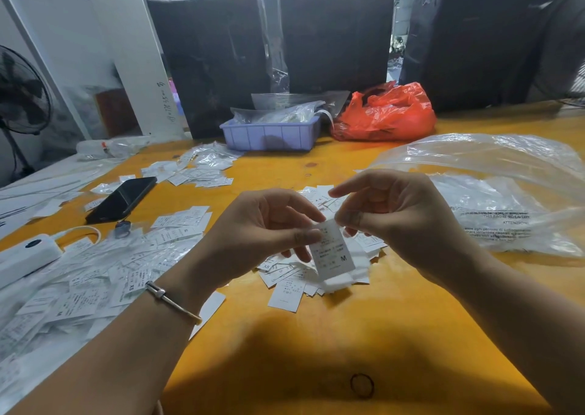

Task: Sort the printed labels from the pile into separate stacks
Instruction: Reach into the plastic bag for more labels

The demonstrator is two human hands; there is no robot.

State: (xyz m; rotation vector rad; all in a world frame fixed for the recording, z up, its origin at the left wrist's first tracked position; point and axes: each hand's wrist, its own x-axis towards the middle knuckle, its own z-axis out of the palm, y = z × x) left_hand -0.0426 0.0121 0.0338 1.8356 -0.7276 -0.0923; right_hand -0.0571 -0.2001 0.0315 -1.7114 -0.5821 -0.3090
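Observation:
A white printed label marked M (pixel 332 251) hangs upright above the table, held at its top by both hands. My left hand (pixel 259 224) pinches its upper left edge between thumb and fingers. My right hand (pixel 395 215) pinches its top from the right with curled fingers. Directly below lies a loose stack of white labels (pixel 291 285), some marked S and XS. A big untidy pile of labels (pixel 95 281) covers the table's left side. Another scatter of labels (pixel 196 171) lies further back.
The yellow table (pixel 300 351) carries a black phone (pixel 122 198), a white power bank (pixel 25 255) with a cable, a lilac tray (pixel 269 134), a red plastic bag (pixel 386 114) and large clear bags (pixel 506 193). A black rubber band (pixel 361 384) lies near me. Dark wrapped bales (pixel 335 28) stand behind.

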